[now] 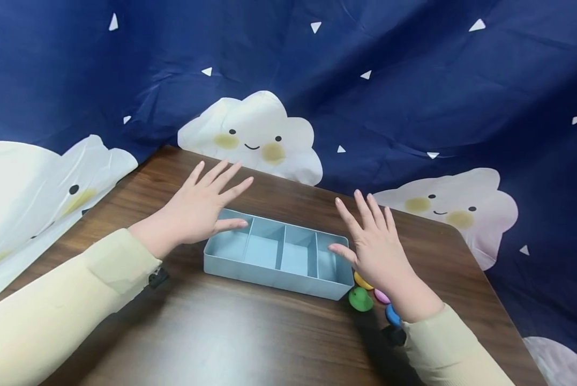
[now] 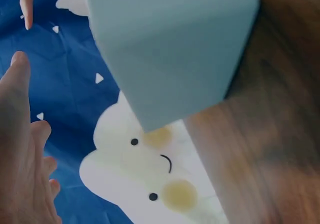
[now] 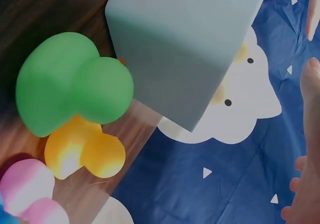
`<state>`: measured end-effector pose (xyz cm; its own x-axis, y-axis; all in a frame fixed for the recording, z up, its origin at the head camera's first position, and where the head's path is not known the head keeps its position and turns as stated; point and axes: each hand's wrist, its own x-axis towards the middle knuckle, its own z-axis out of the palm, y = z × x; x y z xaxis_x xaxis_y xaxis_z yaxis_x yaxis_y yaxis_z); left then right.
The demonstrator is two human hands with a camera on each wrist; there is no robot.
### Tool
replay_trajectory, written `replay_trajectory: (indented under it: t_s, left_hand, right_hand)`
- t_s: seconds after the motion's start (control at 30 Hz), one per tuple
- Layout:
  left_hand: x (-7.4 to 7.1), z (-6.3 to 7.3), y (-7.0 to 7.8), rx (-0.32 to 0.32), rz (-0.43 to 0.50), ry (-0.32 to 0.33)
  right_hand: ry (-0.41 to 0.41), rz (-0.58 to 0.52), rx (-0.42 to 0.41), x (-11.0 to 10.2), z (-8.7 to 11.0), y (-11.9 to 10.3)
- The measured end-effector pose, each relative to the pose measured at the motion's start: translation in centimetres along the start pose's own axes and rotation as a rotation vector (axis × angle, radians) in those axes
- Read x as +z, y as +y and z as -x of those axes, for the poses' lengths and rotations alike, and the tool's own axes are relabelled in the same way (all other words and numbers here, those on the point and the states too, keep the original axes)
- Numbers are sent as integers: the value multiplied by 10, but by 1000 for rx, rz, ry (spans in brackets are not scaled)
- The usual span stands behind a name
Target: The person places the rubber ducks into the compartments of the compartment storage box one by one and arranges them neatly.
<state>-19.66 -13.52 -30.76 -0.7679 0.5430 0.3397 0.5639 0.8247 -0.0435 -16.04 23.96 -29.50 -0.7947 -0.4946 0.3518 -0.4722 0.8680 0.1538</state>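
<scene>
Two spread hands are held at either end of a pale blue divided box (image 1: 278, 280) on a wooden table (image 1: 196, 343).
The grip of both the left hand (image 1: 196, 209) and the right hand (image 1: 377, 252) is released, with fingers straight and fanned; in the head view, each thumb is seen across an end compartment. The box is set open side up, split into four compartments in a row. Just beside its right end, near the right wrist, a green toy duck (image 1: 360, 299) is grouped with yellow (image 3: 107, 154), pink (image 3: 27, 186) and blue toys (image 1: 392, 315), partly hidden. Behind, a navy backdrop (image 1: 413, 80) is patterned with smiling clouds (image 1: 254, 120) and white triangles (image 1: 315, 27).
</scene>
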Motion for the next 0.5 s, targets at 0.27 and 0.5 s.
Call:
replay_trajectory:
  t_s: [0.27, 0.5]
  left_hand:
    - [8, 24, -3, -59, 103, -79]
    - [16, 38, -2, -104, 174, -183]
  right_hand:
    - [4, -13, 34, -2, 19, 7]
    - [-4, -22, 78, 1, 36, 18]
